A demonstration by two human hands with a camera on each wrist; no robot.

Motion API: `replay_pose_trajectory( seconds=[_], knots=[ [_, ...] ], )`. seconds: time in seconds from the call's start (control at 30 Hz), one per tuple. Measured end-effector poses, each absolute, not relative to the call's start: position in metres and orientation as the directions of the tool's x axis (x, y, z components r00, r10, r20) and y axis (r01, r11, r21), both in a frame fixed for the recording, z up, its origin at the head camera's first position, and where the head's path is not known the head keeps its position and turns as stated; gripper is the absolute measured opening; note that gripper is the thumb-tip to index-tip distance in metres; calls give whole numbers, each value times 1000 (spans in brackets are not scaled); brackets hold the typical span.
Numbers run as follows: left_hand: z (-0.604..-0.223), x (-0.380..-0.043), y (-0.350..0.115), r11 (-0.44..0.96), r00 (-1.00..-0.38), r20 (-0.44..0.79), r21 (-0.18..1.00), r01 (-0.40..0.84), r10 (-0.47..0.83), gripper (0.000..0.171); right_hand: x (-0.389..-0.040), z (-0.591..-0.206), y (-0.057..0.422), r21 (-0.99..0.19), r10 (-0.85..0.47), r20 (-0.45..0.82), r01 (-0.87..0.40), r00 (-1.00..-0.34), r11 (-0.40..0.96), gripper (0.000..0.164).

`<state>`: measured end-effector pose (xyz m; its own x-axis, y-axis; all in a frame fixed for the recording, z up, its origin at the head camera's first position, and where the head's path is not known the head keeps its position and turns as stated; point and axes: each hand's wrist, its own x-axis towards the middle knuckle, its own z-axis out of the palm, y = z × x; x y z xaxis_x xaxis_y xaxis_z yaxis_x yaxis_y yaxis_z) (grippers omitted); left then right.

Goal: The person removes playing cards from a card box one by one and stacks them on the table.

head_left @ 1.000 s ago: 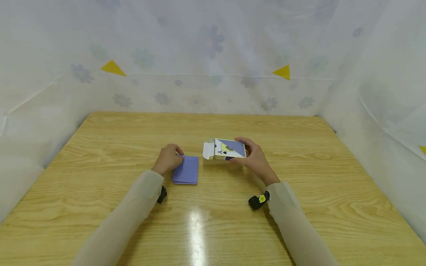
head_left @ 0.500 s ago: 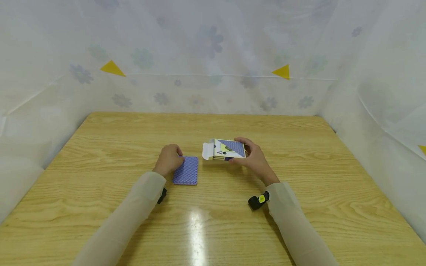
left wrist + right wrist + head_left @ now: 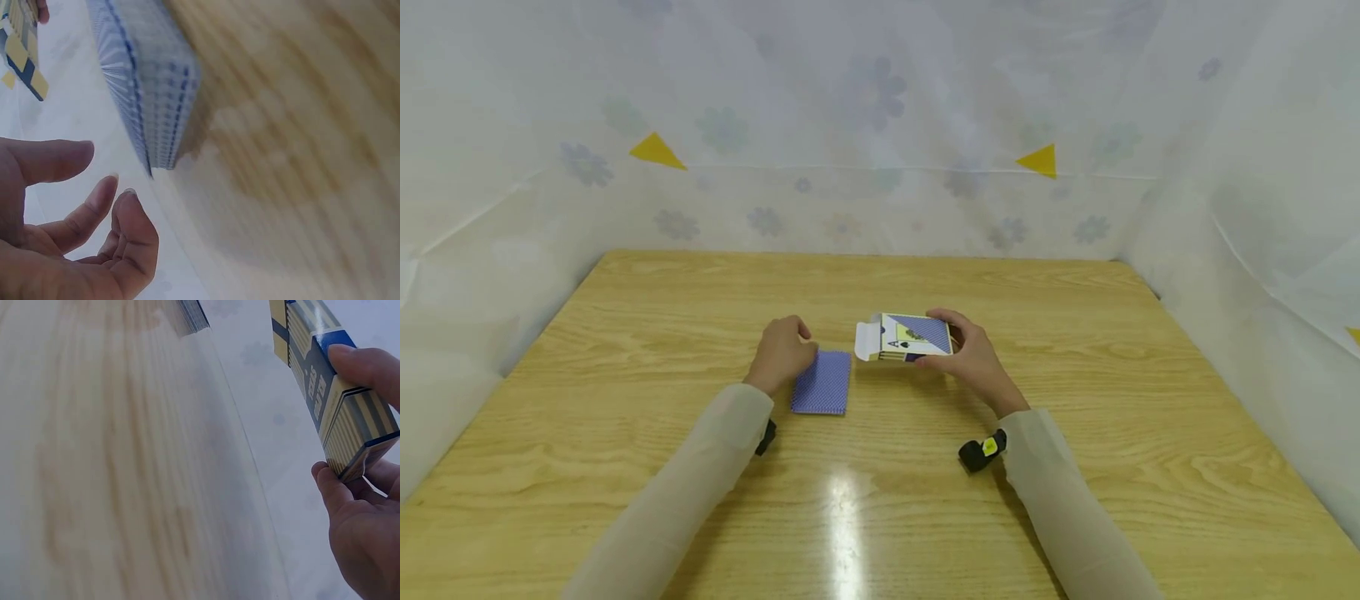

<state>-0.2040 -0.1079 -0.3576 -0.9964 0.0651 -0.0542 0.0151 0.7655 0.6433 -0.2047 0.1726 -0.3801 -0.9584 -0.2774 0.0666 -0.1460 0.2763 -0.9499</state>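
A deck of blue-backed playing cards lies face down on the wooden table. My left hand is at its far left corner. In the left wrist view, the thumb and loosely bent fingers stand apart with nothing between them, beside the deck. My right hand grips a card box by its right end, thumb on the near side and fingers on the far side. The box is tilted, its white flap open toward the deck. An ace of spades is printed on its face.
The wooden table reaches back to a pale flowered curtain hung on several sides. Yellow triangles mark the curtain. A black wrist camera sits under the right sleeve.
My left hand has come slightly up and away from the deck's corner, and the thumb and fingers have parted. The deck has shifted very slightly. My right hand and the box stay nearly still.
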Motion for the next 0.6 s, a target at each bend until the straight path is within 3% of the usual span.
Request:
replay_pose_trajectory(
  seconds=[0.33, 0.6],
  knots=[
    [-345, -200, -89, 656, -994, -37, 754, 41, 105, 26, -205, -383, 171, -952, -307, 77, -161, -949, 261, 70],
    [-343, -200, -71, 641, -995, -9, 765, 58, 101, 23, -207, -384, 169, -953, -315, 74, -160, -946, 256, 70]
  ],
)
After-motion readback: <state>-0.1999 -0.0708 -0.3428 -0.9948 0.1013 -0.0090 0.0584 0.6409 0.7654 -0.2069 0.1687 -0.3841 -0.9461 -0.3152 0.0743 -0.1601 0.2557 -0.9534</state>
